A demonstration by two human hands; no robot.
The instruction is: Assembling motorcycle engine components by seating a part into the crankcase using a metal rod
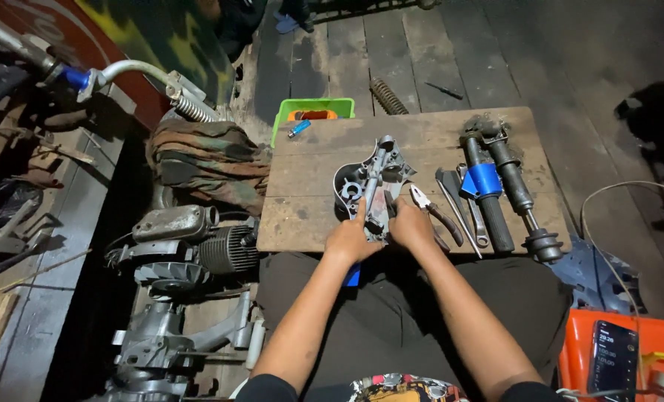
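Both my hands on grey cast-metal engine cover (pixel 373 182), lying mid wooden board surface (pixel 309 216). Left hand (pixel 350 238) fingers clamped on its near edge; right hand (pixel 412 227) fingers gripping right side. I judge mid-handling step; next needs steady hold. Red-handled pliers (pixel 436 212) just beside right hand.

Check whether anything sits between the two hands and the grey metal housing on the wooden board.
Nothing visible does. The left hand and right hand both rest directly on the near end of the grey cast-metal housing on the wooden board. The red-handled pliers lie just right of the right hand, off to the side.
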